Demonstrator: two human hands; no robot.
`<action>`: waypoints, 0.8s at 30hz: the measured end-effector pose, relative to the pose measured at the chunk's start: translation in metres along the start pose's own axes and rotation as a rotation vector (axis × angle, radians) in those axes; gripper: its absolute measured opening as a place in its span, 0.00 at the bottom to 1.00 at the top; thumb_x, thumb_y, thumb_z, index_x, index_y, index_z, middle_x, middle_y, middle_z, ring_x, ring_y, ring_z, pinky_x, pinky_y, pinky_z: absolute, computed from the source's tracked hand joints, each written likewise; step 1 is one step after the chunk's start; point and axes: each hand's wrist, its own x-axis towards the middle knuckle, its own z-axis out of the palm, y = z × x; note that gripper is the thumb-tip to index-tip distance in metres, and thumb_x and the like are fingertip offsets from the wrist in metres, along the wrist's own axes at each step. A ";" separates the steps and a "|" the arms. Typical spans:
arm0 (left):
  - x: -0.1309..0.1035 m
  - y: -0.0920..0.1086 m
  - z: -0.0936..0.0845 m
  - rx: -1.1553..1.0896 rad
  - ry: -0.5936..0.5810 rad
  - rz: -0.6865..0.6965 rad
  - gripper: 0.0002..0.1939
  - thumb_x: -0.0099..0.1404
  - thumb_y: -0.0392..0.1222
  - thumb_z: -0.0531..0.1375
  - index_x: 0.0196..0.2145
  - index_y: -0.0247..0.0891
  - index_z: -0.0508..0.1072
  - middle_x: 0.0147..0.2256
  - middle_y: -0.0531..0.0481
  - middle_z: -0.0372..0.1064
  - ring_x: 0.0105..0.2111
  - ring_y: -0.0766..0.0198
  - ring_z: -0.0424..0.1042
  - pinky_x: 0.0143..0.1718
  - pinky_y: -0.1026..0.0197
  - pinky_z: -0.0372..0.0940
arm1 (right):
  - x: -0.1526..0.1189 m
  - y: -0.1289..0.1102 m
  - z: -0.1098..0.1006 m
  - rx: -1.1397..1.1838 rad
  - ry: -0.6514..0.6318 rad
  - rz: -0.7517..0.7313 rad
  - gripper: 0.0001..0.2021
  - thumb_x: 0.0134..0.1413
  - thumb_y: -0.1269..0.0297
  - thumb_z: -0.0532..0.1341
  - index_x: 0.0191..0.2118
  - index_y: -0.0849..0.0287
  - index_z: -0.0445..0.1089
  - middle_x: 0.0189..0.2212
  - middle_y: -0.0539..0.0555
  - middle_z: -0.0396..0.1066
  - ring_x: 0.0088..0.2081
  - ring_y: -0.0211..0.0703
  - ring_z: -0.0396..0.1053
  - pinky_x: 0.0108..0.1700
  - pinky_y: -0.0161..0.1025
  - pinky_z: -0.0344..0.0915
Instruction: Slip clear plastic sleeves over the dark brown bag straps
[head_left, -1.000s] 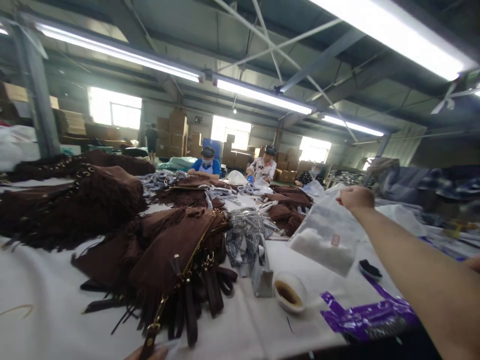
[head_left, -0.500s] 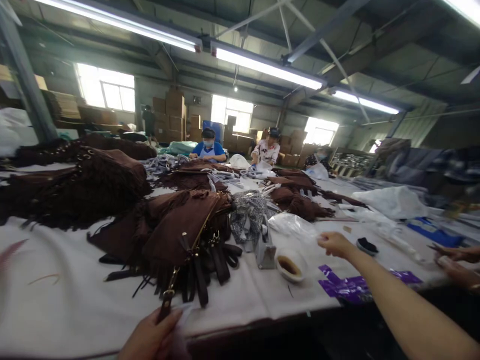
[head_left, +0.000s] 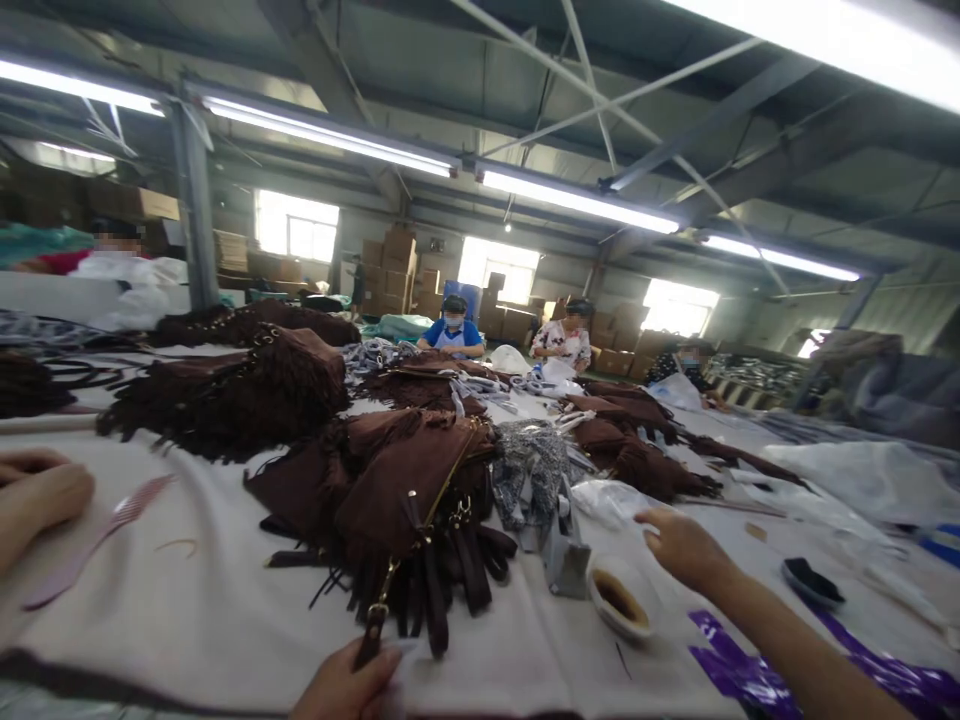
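Pinching the brown strap [head_left: 373,632], left hand [head_left: 346,688] fingertips close around its end.

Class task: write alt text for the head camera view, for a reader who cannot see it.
A person's left hand grips a brown strap of a fringed suede bag on a white-covered table, while the right hand hovers above a small white bowl. Masked workers sit beyond.
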 end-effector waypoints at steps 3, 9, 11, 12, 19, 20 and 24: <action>-0.012 0.010 0.003 -0.046 -0.022 -0.013 0.30 0.42 0.65 0.68 0.27 0.40 0.61 0.14 0.64 0.48 0.14 0.75 0.45 0.15 0.68 0.43 | -0.030 -0.096 0.036 0.323 -0.043 -0.168 0.14 0.54 0.61 0.56 0.41 0.57 0.76 0.41 0.57 0.75 0.41 0.47 0.71 0.45 0.40 0.64; -0.034 0.028 0.014 -0.265 -0.134 -0.040 0.20 0.48 0.47 0.70 0.30 0.37 0.63 0.20 0.61 0.55 0.16 0.77 0.49 0.18 0.69 0.43 | -0.113 -0.242 0.122 0.999 -0.597 0.182 0.27 0.52 0.39 0.55 0.28 0.61 0.73 0.16 0.48 0.62 0.18 0.34 0.54 0.21 0.34 0.48; -0.036 0.028 0.013 -0.287 -0.155 -0.023 0.19 0.49 0.46 0.69 0.31 0.36 0.65 0.21 0.60 0.56 0.17 0.76 0.50 0.18 0.68 0.44 | -0.123 -0.263 0.137 1.221 -0.643 0.320 0.26 0.50 0.38 0.57 0.27 0.61 0.70 0.15 0.45 0.57 0.17 0.32 0.49 0.21 0.33 0.45; -0.037 0.027 0.013 -0.278 -0.151 -0.011 0.18 0.50 0.45 0.69 0.31 0.36 0.65 0.21 0.60 0.56 0.17 0.76 0.51 0.18 0.68 0.45 | -0.123 -0.269 0.142 1.301 -0.624 0.360 0.24 0.49 0.40 0.59 0.25 0.60 0.68 0.15 0.44 0.56 0.17 0.32 0.49 0.21 0.33 0.45; -0.039 0.019 0.006 0.013 -0.033 0.081 0.13 0.53 0.45 0.65 0.33 0.34 0.71 0.22 0.55 0.63 0.19 0.72 0.57 0.18 0.66 0.50 | -0.104 -0.284 0.148 1.281 -0.469 0.325 0.18 0.41 0.50 0.68 0.22 0.62 0.70 0.13 0.45 0.57 0.19 0.32 0.51 0.22 0.33 0.46; -0.038 0.018 0.005 0.030 -0.031 0.081 0.14 0.53 0.45 0.65 0.33 0.34 0.72 0.23 0.55 0.63 0.19 0.71 0.57 0.18 0.66 0.50 | -0.104 -0.286 0.148 1.268 -0.460 0.326 0.18 0.40 0.50 0.68 0.22 0.62 0.71 0.13 0.45 0.58 0.19 0.32 0.52 0.22 0.34 0.47; -0.035 0.019 -0.001 0.021 -0.037 0.043 0.14 0.53 0.47 0.65 0.32 0.35 0.70 0.21 0.56 0.61 0.18 0.71 0.57 0.18 0.67 0.50 | -0.107 -0.286 0.145 1.209 -0.385 0.325 0.18 0.35 0.51 0.70 0.23 0.63 0.74 0.15 0.48 0.63 0.19 0.34 0.54 0.23 0.35 0.49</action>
